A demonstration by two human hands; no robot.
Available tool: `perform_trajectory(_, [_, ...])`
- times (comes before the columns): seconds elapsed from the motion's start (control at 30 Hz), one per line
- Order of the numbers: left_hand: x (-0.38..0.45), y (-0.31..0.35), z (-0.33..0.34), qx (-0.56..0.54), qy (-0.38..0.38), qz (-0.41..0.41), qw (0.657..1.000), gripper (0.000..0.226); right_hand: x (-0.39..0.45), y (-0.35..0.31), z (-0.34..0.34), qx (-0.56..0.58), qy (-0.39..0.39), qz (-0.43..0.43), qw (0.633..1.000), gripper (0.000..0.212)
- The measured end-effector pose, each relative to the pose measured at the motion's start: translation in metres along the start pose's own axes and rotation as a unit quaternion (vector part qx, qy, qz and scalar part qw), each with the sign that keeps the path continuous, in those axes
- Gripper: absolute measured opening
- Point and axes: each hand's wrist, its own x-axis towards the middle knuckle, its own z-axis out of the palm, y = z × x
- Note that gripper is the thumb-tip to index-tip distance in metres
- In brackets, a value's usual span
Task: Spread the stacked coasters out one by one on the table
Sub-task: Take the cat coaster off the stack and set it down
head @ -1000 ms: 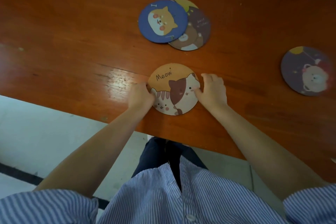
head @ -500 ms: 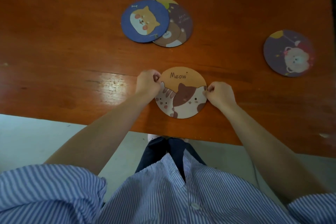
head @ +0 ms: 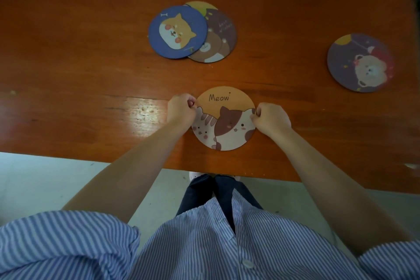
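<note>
A round orange "Meow" cat coaster point(head: 225, 120) lies near the front edge of the wooden table point(head: 91, 63). My left hand point(head: 181, 110) pinches its left rim and my right hand point(head: 270, 118) pinches its right rim. Farther back, a blue dog coaster point(head: 177, 32) overlaps a brown bear coaster point(head: 218, 41), with a yellow coaster point(head: 201, 5) peeking out behind them. A purple bear coaster point(head: 361, 62) lies alone at the right.
The table's front edge point(head: 136, 161) runs just below the cat coaster, with pale floor beyond it. My striped shirt and dark trousers fill the bottom of the view. Bare wood stretches to the left.
Both hands have closed from resting beside the cat coaster to pinching its two sides. The view has shifted, so the coasters sit more central in the frame.
</note>
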Motion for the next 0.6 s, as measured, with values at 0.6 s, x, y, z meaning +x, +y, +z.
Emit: perform_trajectory(0.6, [0.009,-0.034,-0.037,0.120,0.044,0.056,0.990,0.021,0.036,-0.093,-0.018,-0.060,0.077,-0.148,0.984,0.021])
